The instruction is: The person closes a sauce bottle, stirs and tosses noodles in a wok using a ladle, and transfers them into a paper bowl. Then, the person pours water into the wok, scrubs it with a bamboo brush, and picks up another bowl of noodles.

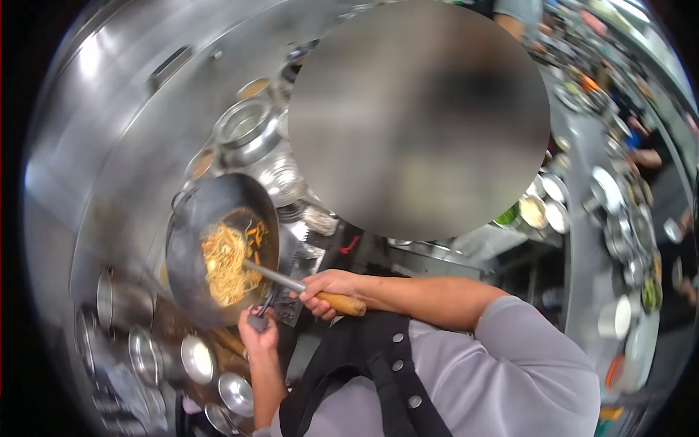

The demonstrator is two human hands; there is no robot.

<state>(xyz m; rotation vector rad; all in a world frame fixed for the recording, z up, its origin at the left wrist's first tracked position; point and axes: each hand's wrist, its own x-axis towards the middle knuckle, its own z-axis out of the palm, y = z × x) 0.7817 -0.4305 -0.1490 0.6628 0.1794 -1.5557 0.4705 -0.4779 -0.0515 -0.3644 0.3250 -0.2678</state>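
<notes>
A large dark wok (186, 240) is on the left, with noodles (227, 266) and bits of orange and green vegetable in it. My left hand (260, 331) is closed around the wok handle (266, 304), near a dark grey piece at its end. My right hand (326, 291) grips a long-handled cooking utensil (342, 303) with a metal shaft and a wooden end. Its shaft reaches into the wok and its tip is among the noodles, so I cannot tell whether it is a ladle or a spatula.
Behind the wok stand a metal pot (247, 127) and small containers. Several metal bowls (198, 358) sit below it, beside a steel pot (124, 300). On the right runs a steel counter (582, 146) with bowls and ingredients; other people stand beyond it. A blurred oval hides the upper middle.
</notes>
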